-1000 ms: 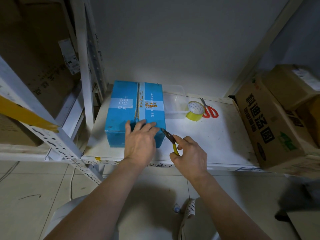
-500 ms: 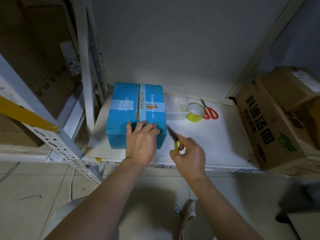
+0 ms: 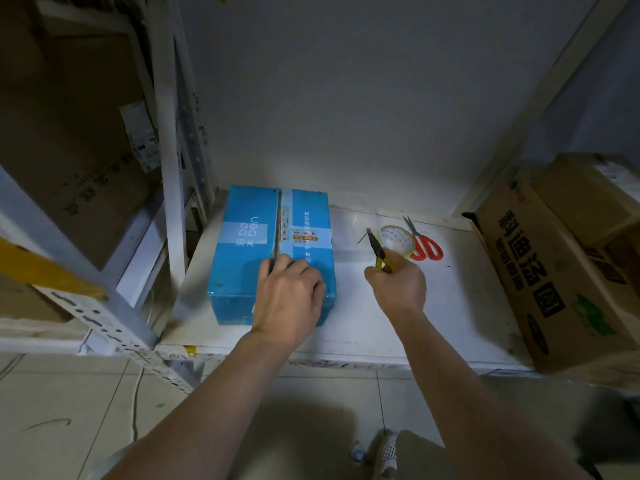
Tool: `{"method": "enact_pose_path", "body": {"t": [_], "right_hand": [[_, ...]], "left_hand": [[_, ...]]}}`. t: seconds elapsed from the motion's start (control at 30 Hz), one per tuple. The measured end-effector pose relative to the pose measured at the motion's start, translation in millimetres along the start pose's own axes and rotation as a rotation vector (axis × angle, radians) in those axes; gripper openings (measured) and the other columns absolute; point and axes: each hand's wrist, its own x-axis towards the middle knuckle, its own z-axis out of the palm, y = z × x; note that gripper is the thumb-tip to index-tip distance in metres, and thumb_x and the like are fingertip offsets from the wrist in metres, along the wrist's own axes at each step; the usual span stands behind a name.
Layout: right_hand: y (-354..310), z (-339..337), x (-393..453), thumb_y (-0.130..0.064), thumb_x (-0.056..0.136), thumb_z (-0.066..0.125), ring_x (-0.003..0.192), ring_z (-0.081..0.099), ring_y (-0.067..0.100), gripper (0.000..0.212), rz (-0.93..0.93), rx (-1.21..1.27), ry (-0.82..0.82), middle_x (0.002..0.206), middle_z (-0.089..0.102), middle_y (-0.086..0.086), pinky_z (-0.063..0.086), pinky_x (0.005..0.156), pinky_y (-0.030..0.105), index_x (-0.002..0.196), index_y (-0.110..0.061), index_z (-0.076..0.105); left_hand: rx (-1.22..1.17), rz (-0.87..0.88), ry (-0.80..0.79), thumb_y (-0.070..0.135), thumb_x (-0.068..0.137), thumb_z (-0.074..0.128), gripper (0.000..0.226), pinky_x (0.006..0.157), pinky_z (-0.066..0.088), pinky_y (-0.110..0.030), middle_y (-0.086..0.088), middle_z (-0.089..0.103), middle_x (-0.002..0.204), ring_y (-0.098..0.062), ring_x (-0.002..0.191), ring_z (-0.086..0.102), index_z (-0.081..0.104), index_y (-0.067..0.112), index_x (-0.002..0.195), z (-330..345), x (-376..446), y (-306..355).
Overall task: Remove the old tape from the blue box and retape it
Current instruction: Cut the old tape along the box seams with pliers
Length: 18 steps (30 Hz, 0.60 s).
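**Blue carton pinned down, snips carried aside**

Blue cardboard is our landmark: the blue box (image 3: 273,251) sits on the white shelf (image 3: 398,306), toward the shelf's left end and close to the upright post.

Nearest to us, our left hand (image 3: 289,299) lies over the box's near top edge, fingers spread flat and pressing, holding nothing; we judge this is to keep the carton from sliding while the seam is worked.

Just right of the box, our right hand (image 3: 396,285) curls around the yellow handles of the snips (image 3: 377,251), their dark tip pointing away from us, clear of the lid.

Farther right of the box lie the tape roll (image 3: 398,239) and the red scissors (image 3: 427,245), seemingly ready for resealing.

Along the box's top, the old tape (image 3: 285,223) runs over a seam that looks split open.
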Motion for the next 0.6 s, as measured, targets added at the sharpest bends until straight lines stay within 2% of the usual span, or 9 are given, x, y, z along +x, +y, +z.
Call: {"method": "enact_pose_path", "body": {"t": [0.1, 0.17, 0.3, 0.37, 0.5, 0.6], "right_hand": [[-2.8, 20.4, 37.7, -0.026, 0.082, 0.061, 0.073, 0.053, 0.019, 0.037, -0.009, -0.139, -0.011, 0.063, 0.045, -0.008, 0.052, 0.073, 0.031, 0.119, -0.023, 0.061], [-2.4, 36.1, 59.1, -0.03, 0.084, 0.06, 0.074, 0.054, 0.019, 0.037, -0.012, -0.21, -0.043, 0.071, 0.052, -0.003, 0.047, 0.069, 0.027, 0.12, -0.023, 0.06], [2.7, 50.9, 83.0, -0.037, 0.084, 0.057, 0.087, 0.06, 0.022, 0.04, -0.008, -0.368, -0.088, 0.092, 0.062, 0.004, 0.051, 0.075, 0.031, 0.12, -0.019, 0.058], [4.7, 52.0, 87.5, -0.04, 0.085, 0.056, 0.092, 0.061, 0.023, 0.041, -0.033, -0.426, -0.073, 0.096, 0.063, 0.004, 0.053, 0.076, 0.033, 0.121, -0.019, 0.057], [6.6, 47.6, 77.6, -0.037, 0.085, 0.057, 0.079, 0.058, 0.019, 0.032, -0.077, -0.354, -0.018, 0.079, 0.057, -0.001, 0.047, 0.067, 0.029, 0.113, -0.02, 0.06], [2.1, 43.1, 54.3, -0.032, 0.084, 0.059, 0.075, 0.056, 0.018, 0.02, -0.027, -0.17, -0.047, 0.069, 0.052, -0.005, 0.05, 0.073, 0.033, 0.098, -0.018, 0.061]], "left_hand": [[-0.024, 0.004, 0.02, 0.025, 0.081, 0.057, 0.018, 0.077, 0.038, -0.034, 0.006, 0.065, 0.071, -0.019, 0.075, 0.054, 0.069, 0.02, 0.069, 3.3, 9.9, -5.8], [-0.031, 0.016, 0.04, 0.027, 0.081, 0.052, 0.022, 0.074, 0.033, -0.032, 0.008, 0.063, 0.069, -0.018, 0.072, 0.055, 0.067, 0.021, 0.066, 7.5, 16.4, -10.1], [-0.063, 0.054, 0.06, 0.028, 0.081, 0.048, 0.024, 0.073, 0.029, -0.03, 0.009, 0.063, 0.069, -0.016, 0.07, 0.054, 0.066, 0.022, 0.067, 12.0, 19.9, -12.1], [-0.071, 0.062, 0.057, 0.029, 0.082, 0.046, 0.026, 0.073, 0.029, -0.031, 0.009, 0.062, 0.069, -0.017, 0.07, 0.053, 0.065, 0.022, 0.066, 13.6, 20.0, -13.6], [-0.088, 0.059, 0.013, 0.029, 0.082, 0.045, 0.027, 0.074, 0.029, -0.03, 0.009, 0.063, 0.069, -0.017, 0.07, 0.054, 0.066, 0.021, 0.067, 11.6, 17.2, -11.5], [-0.132, 0.055, 0.063, 0.026, 0.08, 0.054, 0.018, 0.08, 0.031, -0.031, 0.007, 0.068, 0.083, -0.018, 0.082, 0.059, 0.07, 0.02, 0.077, 6.1, 11.0, -15.7]]}}
